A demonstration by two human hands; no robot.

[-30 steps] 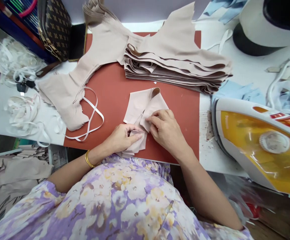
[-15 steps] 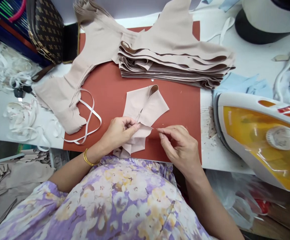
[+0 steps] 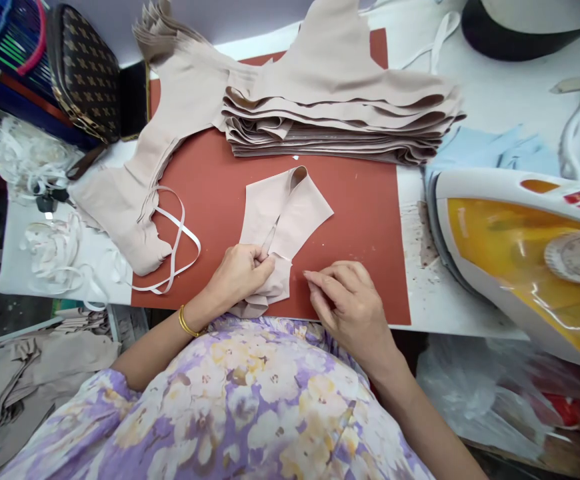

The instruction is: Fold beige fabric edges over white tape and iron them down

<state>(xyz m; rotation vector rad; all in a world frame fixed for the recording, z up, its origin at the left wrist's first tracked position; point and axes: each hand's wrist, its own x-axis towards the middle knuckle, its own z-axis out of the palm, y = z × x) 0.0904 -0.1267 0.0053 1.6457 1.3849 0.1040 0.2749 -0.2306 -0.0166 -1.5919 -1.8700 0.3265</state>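
A beige cut fabric piece [image 3: 300, 217] lies on the reddish-brown board [image 3: 355, 207], folded over itself with a small loop at its far end. My left hand [image 3: 243, 273] pinches its near part between thumb and fingers, and the fabric's lower end bunches up close to my body. Just right of the fabric, my right hand [image 3: 347, 300] hovers apart from it. Its thumb and fingertips are pressed together; whether something tiny is between them I cannot make out.
Stacked beige fabric pieces [image 3: 335, 127] lie at the back. A yellow-and-white iron [image 3: 510, 247] stands on the right. White elastic strips [image 3: 53, 243] and a patterned brown bag [image 3: 85, 73] are on the left. Below them, a crate holds more fabric [image 3: 55, 367].
My right hand has drawn slightly down and left, apart from the fabric edge. The raised fabric flap has dropped flat. My left hand keeps its pinch. The view has shifted a little.
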